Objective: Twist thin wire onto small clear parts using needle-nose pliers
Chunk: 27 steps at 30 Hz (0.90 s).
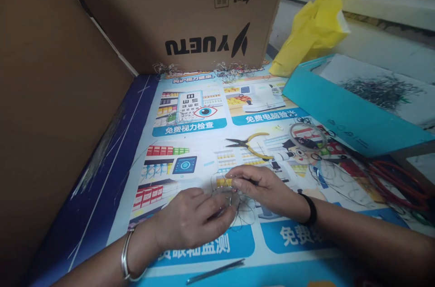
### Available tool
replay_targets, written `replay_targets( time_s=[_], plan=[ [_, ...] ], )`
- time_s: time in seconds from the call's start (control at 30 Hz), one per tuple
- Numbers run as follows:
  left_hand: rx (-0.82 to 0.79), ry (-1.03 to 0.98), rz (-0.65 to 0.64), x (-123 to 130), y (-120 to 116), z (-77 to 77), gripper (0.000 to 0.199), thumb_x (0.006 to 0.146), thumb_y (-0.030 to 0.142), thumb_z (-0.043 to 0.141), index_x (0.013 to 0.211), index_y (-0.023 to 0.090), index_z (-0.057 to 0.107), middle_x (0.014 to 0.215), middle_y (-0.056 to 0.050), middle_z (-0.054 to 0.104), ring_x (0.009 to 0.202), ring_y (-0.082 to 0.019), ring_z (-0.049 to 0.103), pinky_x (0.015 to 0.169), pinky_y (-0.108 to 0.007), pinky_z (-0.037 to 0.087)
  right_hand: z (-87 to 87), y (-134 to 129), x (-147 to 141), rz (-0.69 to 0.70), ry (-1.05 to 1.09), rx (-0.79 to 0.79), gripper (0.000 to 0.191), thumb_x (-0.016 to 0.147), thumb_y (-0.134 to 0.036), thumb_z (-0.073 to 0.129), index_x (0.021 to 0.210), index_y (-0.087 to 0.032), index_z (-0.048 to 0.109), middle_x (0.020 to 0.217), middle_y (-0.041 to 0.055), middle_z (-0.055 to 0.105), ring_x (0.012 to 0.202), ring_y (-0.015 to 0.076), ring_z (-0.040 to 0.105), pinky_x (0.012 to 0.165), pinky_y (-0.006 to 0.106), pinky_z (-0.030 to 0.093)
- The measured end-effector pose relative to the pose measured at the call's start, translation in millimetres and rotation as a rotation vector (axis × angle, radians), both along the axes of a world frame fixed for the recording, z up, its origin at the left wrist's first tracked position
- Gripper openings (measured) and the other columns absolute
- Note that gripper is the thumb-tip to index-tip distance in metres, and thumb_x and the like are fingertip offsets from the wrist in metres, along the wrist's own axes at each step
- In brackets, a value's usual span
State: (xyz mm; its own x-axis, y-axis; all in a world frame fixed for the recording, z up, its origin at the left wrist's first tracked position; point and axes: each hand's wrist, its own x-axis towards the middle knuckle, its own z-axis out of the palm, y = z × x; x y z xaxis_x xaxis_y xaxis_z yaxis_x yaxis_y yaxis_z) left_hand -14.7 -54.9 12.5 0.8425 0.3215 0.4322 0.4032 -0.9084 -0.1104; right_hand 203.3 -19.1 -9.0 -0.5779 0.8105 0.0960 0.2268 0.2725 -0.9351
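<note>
My left hand, with a silver bangle at its wrist, has its fingers closed on a small bundle of thin looped wire. My right hand, a black band around its wrist, pinches at the upper side of the same bundle, close to the left fingertips. Wire loops stick out below and above the fingers. Exactly how the strands run is hidden by the fingers. Just beyond the hands lie pliers with yellow handles, jaws pointing left. A bunch of straight thin rods rests nearer to me.
Cardboard walls stand at the back and left, with wire tangles along the back base. At right are a turquoise box holding many metal pieces, a yellow bag, a tape roll and red-handled scissors. Straight wires lie left.
</note>
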Motion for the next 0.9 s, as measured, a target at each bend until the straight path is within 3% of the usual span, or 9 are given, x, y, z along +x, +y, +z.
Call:
replay_targets(
  time_s=[0.6,0.9],
  plan=[
    [-0.009,0.003,-0.015,-0.3,0.2,-3.4,0.025,0.081,0.016,0.060,0.106,0.018,0.062,0.093,-0.003,0.068,0.061,-0.012,0.058,0.046,-0.025,0.045,-2.5,3.1,1.8,0.046,0.070,-0.095,0.022,0.091,-0.032,0.046,0.098,-0.019,0.062,0.079,-0.0001,0.065,0.072,0.0111,0.059,0.065,0.024,0.046],
    [-0.028,0.015,-0.022,-1.6,-0.5,-6.2,0.028,0.081,0.015,0.060,0.109,0.018,0.061,0.094,-0.004,0.069,0.061,-0.012,0.058,0.046,-0.025,0.046,4.4,4.3,-0.3,-0.037,0.053,-0.112,0.018,0.086,-0.031,0.052,0.078,-0.016,0.060,0.073,0.0004,0.059,0.069,0.0114,0.053,0.063,0.023,0.042]
  ],
)
